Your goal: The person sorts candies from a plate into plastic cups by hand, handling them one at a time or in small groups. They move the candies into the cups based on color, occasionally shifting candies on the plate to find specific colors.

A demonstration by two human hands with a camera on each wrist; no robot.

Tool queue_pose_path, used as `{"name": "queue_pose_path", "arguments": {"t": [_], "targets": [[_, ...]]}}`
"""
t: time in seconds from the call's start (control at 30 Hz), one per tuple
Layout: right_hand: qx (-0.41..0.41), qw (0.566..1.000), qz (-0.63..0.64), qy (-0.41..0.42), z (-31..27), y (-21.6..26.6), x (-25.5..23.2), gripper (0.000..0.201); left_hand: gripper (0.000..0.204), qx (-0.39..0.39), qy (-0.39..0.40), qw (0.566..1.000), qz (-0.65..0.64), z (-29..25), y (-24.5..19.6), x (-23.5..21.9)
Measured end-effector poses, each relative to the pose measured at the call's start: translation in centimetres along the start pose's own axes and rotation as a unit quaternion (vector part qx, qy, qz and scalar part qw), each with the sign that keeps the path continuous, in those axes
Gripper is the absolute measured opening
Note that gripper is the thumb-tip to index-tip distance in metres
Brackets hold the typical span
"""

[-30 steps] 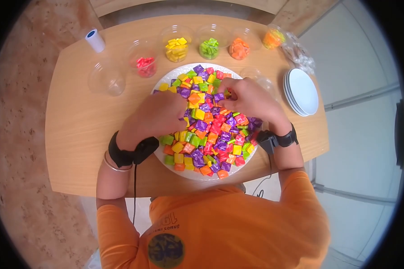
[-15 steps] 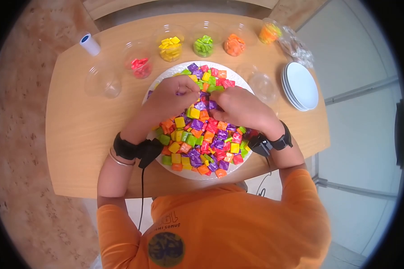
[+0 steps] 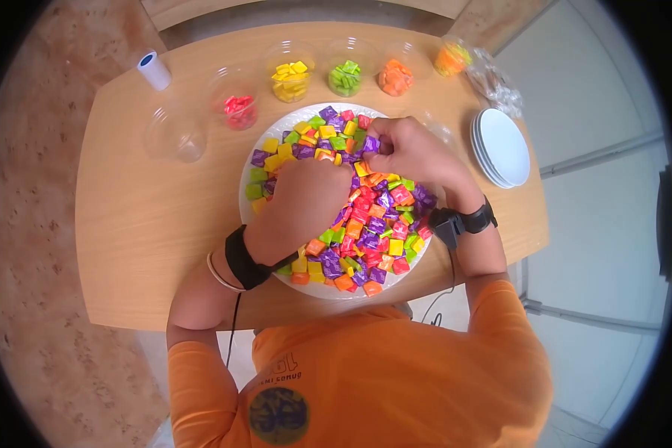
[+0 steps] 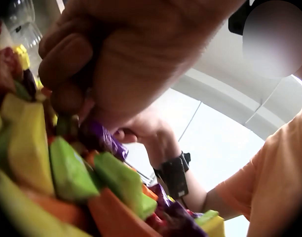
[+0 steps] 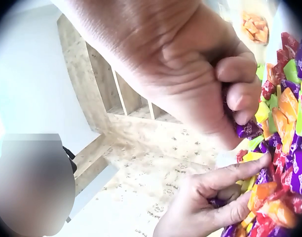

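A large white round plate (image 3: 295, 117) bears a heap of square wrapped candies in purple, yellow, green, orange and red. At the heap's upper right, my right hand (image 3: 418, 153) pinches a purple candy (image 3: 371, 143) between thumb and fingers. My left hand (image 3: 306, 198) is low over the middle of the heap, its back to the head camera. From the right wrist view, its thumb and index finger reach down among the candies, while a purple candy (image 5: 217, 202) shows inside its curled fingers.
Along the back stand clear cups of red (image 3: 240, 112), yellow (image 3: 290, 81), green (image 3: 345, 78) and orange candies (image 3: 395, 78). An empty clear cup (image 3: 181, 140) is at the left, near a white roll (image 3: 154, 71). Stacked white plates (image 3: 502, 148) and a crumpled plastic bag (image 3: 494, 89) lie at the right.
My hands met over the upper heap half a second ago and are now apart. The left came down toward the middle; the right moved up and right, with a purple candy in its fingers.
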State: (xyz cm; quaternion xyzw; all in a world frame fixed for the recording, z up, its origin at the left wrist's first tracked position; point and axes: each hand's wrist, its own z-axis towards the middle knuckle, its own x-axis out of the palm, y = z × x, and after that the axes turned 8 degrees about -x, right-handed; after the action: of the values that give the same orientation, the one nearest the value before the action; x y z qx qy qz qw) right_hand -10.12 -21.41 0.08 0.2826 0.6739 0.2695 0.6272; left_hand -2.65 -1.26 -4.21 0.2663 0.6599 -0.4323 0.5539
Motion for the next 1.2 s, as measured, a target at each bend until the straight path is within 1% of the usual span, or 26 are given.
{"name": "queue_pose_path", "arguments": {"t": [0.13, 0.2, 0.23, 0.27, 0.3, 0.33, 0.37, 0.4, 0.43, 0.47, 0.5, 0.53, 0.57, 0.6, 0.73, 0.8, 0.83, 0.9, 0.97, 1.0, 1.03, 1.07, 1.1, 1.13, 1.17, 1.2], "targets": [[0.012, 0.999, 0.029, -0.017, 0.2, -0.5, 0.1, 0.023, 0.021, -0.007, -0.011, 0.999, -0.04, -0.1, 0.1, -0.2], [0.015, 0.999, 0.037, -0.009, 0.3, 0.0, 0.3, 0.023, 0.016, 0.046, -0.098, 0.982, -0.156, 0.3, 1.7, 0.5], [0.014, 0.999, 0.037, -0.01, 0.4, -0.1, 0.4, 0.023, 0.016, 0.046, -0.099, 0.982, -0.155, 0.6, 2.4, 0.4], [0.009, 0.999, 0.044, -0.016, 0.5, -0.3, 0.6, 0.024, 0.015, 0.009, -0.041, 0.958, -0.284, 0.9, 3.2, 0.3], [0.005, 0.998, 0.051, -0.024, 0.5, -0.5, 0.8, 0.026, 0.016, -0.029, 0.019, 0.914, -0.405, 1.3, 3.8, 0.1], [0.006, 0.998, 0.052, -0.027, 0.6, -0.7, 1.0, 0.026, 0.016, -0.027, 0.021, 0.914, -0.404, 1.4, 4.2, -0.8], [-0.015, 0.999, 0.032, -0.024, 0.9, -0.9, 1.3, 0.026, 0.018, -0.053, 0.083, 0.829, -0.55, 1.3, 4.3, -2.2], [-0.037, 0.999, 0.012, -0.02, 1.2, -1.1, 1.7, 0.026, 0.021, -0.078, 0.142, 0.717, -0.677, 1.5, 4.5, -3.0], [-0.063, 0.998, 0.008, -0.021, 1.3, -1.4, 2.3, 0.028, 0.021, -0.078, 0.143, 0.718, -0.677, 1.8, 4.8, -3.0], [-0.063, 0.998, 0.008, -0.021, 1.5, -1.5, 2.7, 0.028, 0.023, -0.115, 0.161, 0.651, -0.733, 2.1, 5.2, -2.8], [-0.074, 0.997, -0.02, -0.026, 1.6, -1.6, 3.0, 0.029, 0.025, -0.152, 0.178, 0.578, -0.782, 2.4, 5.4, -2.6], [-0.085, 0.995, -0.048, -0.031, 1.7, -1.5, 3.2, 0.031, 0.025, -0.152, 0.178, 0.578, -0.782, 2.4, 5.5, -2.4], [-0.067, 0.995, -0.07, -0.012, 1.6, -1.0, 2.9, 0.034, 0.025, -0.148, 0.162, 0.569, -0.793, 2.4, 5.5, -2.3], [-0.066, 0.995, -0.069, -0.013, 1.6, -0.8, 2.8, 0.034, 0.025, -0.144, 0.147, 0.559, -0.803, 2.4, 5.6, -2.1], [-0.065, 0.993, -0.093, -0.021, 1.2, -0.9, 3.1, 0.029, 0.024, -0.149, 0.154, 0.559, -0.801, 2.7, 5.9, -1.5], [-0.066, 0.993, -0.099, -0.025, 1.1, -1.0, 3.3, 0.028, 0.02, -0.163, 0.132, 0.62, -0.756, 2.7, 5.9, -1.4], [-0.07, 0.991, -0.111, -0.031, 1.1, -1.0, 3.5, 0.027, 0.02, -0.163, 0.132, 0.62, -0.756, 2.6, 5.6, -1.4], [-0.074, 0.989, -0.122, -0.038, 1.2, -1.1, 4.0, 0.026, 0.017, -0.173, 0.078, 0.766, -0.615, 2.6, 4.8, -1.5], [-0.123, 0.979, -0.151, -0.064, 1.3, -1.6, 4.7, 0.024, 0.019, -0.167, 0.075, 0.774, -0.606, 2.5, 4.7, -1.3], [-0.123, 0.979, -0.15, -0.066, 1.3, -1.6, 4.7, 0.024, 0.021, -0.162, 0.073, 0.782, -0.597, 2.5, 4.7, -1.2], [-0.111, 0.987, -0.1, -0.061, 1.3, -1.7, 4.5, 0.022, 0.021, -0.161, 0.074, 0.784, -0.595, 2.5, 4.7, -1.2], [-0.1, 0.992, -0.05, -0.054, 1.3, -1.6, 4.3, 0.02, 0.022, -0.175, 0.077, 0.764, -0.616, 2.5, 4.7, -1.3], [-0.1, 0.992, -0.05, -0.055, 1.2, -1.5, 3.9, 0.02, 0.024, -0.188, 0.08, 0.744, -0.637, 2.5, 4.7, -1.3], [-0.075, 0.996, -0.007, -0.052, 1.0, -1.2, 3.2, 0.02, 0.024, -0.188, 0.079, 0.744, -0.637, 2.5, 4.7, -1.5], [-0.051, 0.997, 0.037, -0.048, 1.0, -0.8, 2.6, 0.02, 0.027, -0.186, 0.094, 0.717, -0.665, 2.5, 4.7, -1.7], [-0.052, 0.997, 0.036, -0.046, 0.8, 0.0, 2.1, 0.02, 0.032, -0.185, 0.108, 0.688, -0.694, 2.5, 4.7, -2.0]]}}
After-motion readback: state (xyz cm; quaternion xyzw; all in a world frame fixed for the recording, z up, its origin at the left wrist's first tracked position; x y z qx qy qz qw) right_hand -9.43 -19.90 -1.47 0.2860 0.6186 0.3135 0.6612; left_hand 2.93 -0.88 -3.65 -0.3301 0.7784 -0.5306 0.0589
